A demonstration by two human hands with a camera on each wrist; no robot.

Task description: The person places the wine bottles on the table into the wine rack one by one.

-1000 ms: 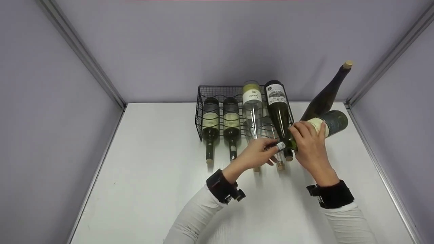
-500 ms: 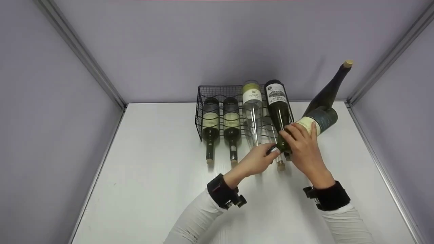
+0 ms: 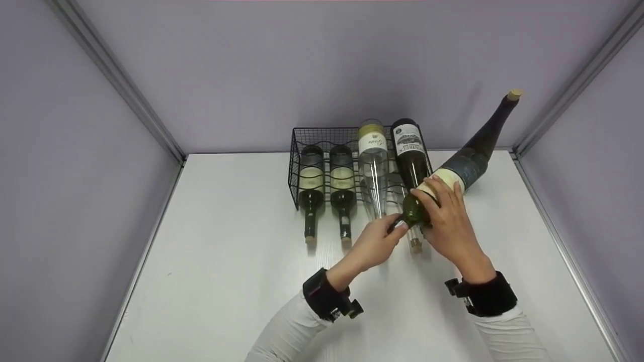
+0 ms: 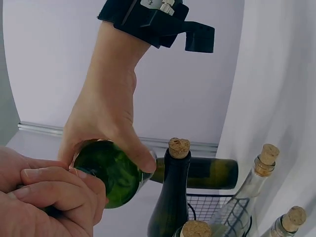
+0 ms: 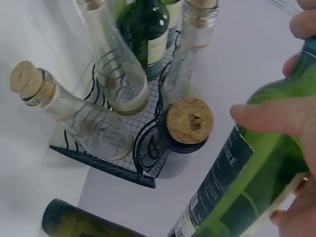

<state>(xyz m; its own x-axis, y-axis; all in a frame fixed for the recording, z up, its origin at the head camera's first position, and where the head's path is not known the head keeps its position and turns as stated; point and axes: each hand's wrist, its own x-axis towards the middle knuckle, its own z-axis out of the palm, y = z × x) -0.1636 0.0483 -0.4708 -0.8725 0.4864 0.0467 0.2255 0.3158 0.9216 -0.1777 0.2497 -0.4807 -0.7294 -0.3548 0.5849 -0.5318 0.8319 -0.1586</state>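
A green wine bottle [image 3: 465,168] with a pale label slants across the right end of a black wire rack [image 3: 327,133], base toward the back right. My left hand [image 3: 375,244] grips its neck, hiding the mouth. My right hand [image 3: 450,226] holds the body, its thumb along the green glass [image 5: 276,170] in the right wrist view. Just beside, a dark bottle [image 3: 410,168] with a white label lies on the rack's upper level, next to a clear bottle [image 3: 373,168]. Its cork [image 4: 178,148] shows close past my hands in the left wrist view.
Two green bottles [image 3: 312,196] with pale labels lie at the rack's left. Another dark corked bottle [image 3: 495,125] lies behind the held one, near the back right corner. Grey walls [image 3: 241,75] enclose the white table [image 3: 211,281] on three sides.
Both hands have carried the green bottle leftward and a little toward me. Its base now overlaps the dark bottle at the back right, which stays put.
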